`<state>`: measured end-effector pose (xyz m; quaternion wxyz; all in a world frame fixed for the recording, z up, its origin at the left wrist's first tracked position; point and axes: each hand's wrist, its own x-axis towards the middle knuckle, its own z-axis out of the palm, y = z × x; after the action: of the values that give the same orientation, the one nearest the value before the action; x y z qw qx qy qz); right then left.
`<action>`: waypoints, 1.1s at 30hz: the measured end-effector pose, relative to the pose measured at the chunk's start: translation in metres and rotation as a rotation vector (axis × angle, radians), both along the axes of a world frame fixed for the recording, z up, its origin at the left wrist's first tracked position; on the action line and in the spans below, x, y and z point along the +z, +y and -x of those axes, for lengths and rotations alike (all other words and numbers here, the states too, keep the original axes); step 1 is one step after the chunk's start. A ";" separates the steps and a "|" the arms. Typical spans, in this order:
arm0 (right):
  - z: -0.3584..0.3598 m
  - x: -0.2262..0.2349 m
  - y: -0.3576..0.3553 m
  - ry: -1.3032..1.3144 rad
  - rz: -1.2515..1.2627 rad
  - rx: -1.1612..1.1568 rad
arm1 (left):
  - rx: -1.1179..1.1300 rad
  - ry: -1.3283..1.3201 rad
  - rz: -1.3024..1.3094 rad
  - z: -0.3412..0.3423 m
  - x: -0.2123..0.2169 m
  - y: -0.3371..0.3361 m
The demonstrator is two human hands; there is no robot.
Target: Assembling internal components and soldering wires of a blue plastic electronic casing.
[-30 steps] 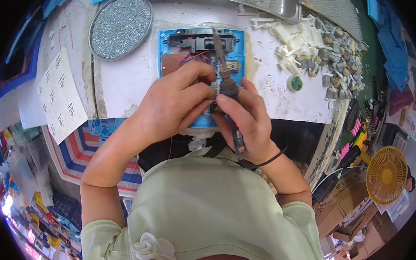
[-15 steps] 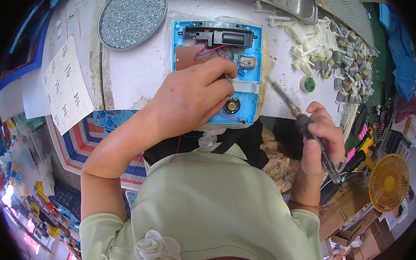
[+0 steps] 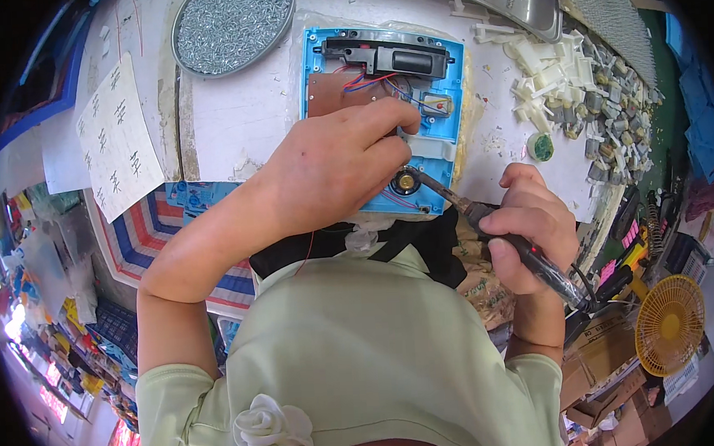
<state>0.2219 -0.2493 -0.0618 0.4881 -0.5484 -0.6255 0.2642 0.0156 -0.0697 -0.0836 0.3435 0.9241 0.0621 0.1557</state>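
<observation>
A light-blue plastic housing (image 3: 456, 97) lies open-side up on the worktable. It holds a black part (image 3: 407, 61), a brown board (image 3: 328, 95), thin red and blue wires (image 3: 359, 84) and a small round speaker (image 3: 406, 183). My left hand (image 3: 330, 168) reaches over the board with fingers bent and closed; what they pinch is hidden. My right hand (image 3: 536, 228) grips a soldering iron (image 3: 476, 213) by its dark handle. The iron's tip is at the speaker's upper edge, close under my left fingers; whether it touches I cannot tell.
A round tray of small screws (image 3: 234, 27) stands at the far left, beside a handwritten sheet (image 3: 117, 139). Right of the housing lie white plastic parts (image 3: 555, 71), several small metal pieces (image 3: 609, 105) and a green round item (image 3: 540, 146). A metal tray (image 3: 515, 1) sits behind.
My right hand has brought the soldering iron left and down, from beside the housing to over the speaker. My left hand stays closed over the board, nearly unmoved.
</observation>
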 end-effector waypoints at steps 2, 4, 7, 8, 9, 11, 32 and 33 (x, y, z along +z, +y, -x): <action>0.000 0.000 0.002 -0.004 0.005 0.007 | -0.002 0.004 -0.005 0.001 -0.001 0.000; 0.000 0.001 0.003 -0.009 0.014 0.015 | -0.003 0.006 -0.005 0.000 -0.001 0.000; -0.001 0.002 0.006 -0.018 0.018 0.032 | 0.001 0.011 -0.016 0.000 -0.002 0.000; -0.001 0.002 0.006 -0.016 0.017 0.031 | 0.001 0.011 -0.016 0.000 -0.002 0.000; 0.000 0.002 0.006 -0.016 0.017 0.030 | 0.001 0.010 -0.014 0.000 -0.002 0.000; 0.000 0.003 0.006 -0.015 0.029 0.028 | 0.002 0.009 -0.015 0.000 -0.002 0.000; -0.001 0.009 -0.039 0.414 0.057 -0.337 | -0.003 0.005 0.009 0.000 -0.001 0.000; -0.001 0.009 -0.039 0.427 0.047 -0.336 | -0.003 0.006 0.016 0.000 0.000 0.000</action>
<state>0.2229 -0.2886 -0.0524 0.6332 -0.5874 -0.4023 0.3036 0.0156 -0.0694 -0.0833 0.3511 0.9218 0.0628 0.1519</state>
